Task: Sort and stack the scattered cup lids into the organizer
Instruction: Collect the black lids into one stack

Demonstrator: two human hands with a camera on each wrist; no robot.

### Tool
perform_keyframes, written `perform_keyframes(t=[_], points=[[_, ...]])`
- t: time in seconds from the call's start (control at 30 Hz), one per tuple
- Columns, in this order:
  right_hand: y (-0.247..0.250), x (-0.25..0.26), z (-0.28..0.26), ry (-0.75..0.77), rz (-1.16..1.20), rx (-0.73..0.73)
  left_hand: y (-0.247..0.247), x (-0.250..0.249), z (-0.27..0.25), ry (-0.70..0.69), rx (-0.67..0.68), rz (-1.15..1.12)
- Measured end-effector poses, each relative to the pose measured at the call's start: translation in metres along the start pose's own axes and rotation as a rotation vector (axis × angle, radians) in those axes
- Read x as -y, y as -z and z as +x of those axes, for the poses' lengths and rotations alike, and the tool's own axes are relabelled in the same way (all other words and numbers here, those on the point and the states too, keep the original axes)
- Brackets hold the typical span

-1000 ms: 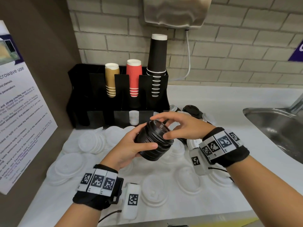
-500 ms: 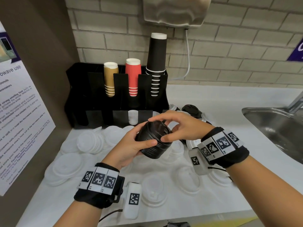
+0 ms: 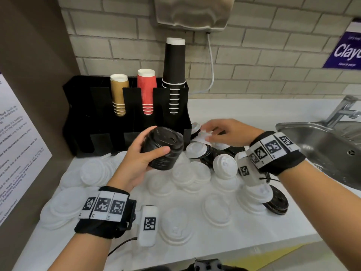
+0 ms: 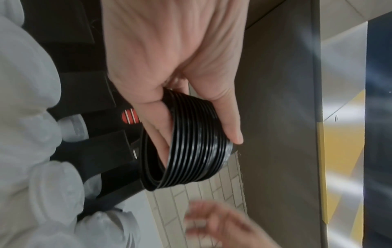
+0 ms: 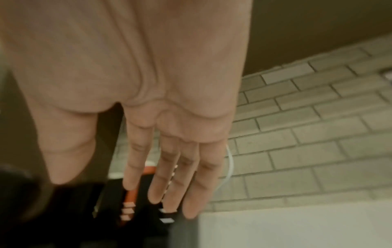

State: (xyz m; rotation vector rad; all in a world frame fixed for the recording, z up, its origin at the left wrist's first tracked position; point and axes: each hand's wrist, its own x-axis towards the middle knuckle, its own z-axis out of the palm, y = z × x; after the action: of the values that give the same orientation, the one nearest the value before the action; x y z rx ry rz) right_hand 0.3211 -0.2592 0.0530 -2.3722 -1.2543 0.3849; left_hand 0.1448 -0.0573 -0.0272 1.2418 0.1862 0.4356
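White plastic lids (image 3: 175, 225) lie scattered over the counter (image 3: 244, 235) nearest the camera. Above them the left hand (image 3: 136, 159) curls round a ribbed stack of black lids (image 3: 164, 148), tilted. Farther right, the right hand (image 3: 232, 132) reaches palm-down, fingers straight, over mixed lids beside the black organizer (image 3: 78, 114).

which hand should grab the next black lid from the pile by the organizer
Probably the right hand: it is open with straight fingers, already over the mixed lids beside the organizer. The left hand has its grip full with the stack of black lids.
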Motion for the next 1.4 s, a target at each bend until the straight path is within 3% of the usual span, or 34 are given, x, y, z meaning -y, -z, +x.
perform_keyframes(t=[0.13, 0.4, 0.53, 0.63, 0.7, 0.83, 0.93, 1.03, 1.07, 1.17, 1.3, 1.4], points=[[-0.014, -0.031, -0.005, -0.242, -0.44, 0.206, 0.015, -0.005, 0.001, -0.034, -0.057, -0.017], [-0.058, -0.047, 0.001, -0.347, -0.596, 0.313, 0.027, -0.005, -0.004, -0.055, -0.053, 0.01], [-0.042, -0.019, 0.01, -0.231, -0.466, 0.235, 0.03, -0.007, -0.009, -0.057, -0.076, 0.015], [-0.053, 0.017, 0.03, -0.08, -0.329, 0.315, 0.028, -0.009, -0.011, -0.055, -0.083, 0.014], [-0.073, 0.035, 0.043, -0.043, -0.324, 0.376, 0.028, -0.01, -0.013, -0.06, -0.086, 0.019], [-0.095, 0.042, 0.054, -0.027, -0.277, 0.323, 0.029, -0.009, -0.017, -0.06, -0.112, 0.025], [-0.072, 0.024, 0.056, -0.054, -0.207, 0.19, 0.032, -0.01, -0.02, -0.058, -0.127, 0.025], [-0.043, -0.007, 0.061, -0.265, -0.299, 0.111, 0.034, -0.011, -0.022, -0.051, -0.135, 0.027], [-0.037, -0.017, 0.06, -0.336, -0.363, 0.12, 0.034, -0.012, -0.022, -0.05, -0.134, 0.031], [-0.04, -0.043, 0.062, -0.366, -0.507, 0.157, 0.033, -0.012, -0.022, -0.05, -0.13, 0.042], [-0.047, -0.04, 0.062, -0.378, -0.434, 0.253, 0.035, -0.012, -0.021, -0.051, -0.136, 0.051], [-0.042, -0.038, 0.067, -0.371, -0.375, 0.247, 0.035, -0.011, -0.02, -0.048, -0.13, 0.054]])
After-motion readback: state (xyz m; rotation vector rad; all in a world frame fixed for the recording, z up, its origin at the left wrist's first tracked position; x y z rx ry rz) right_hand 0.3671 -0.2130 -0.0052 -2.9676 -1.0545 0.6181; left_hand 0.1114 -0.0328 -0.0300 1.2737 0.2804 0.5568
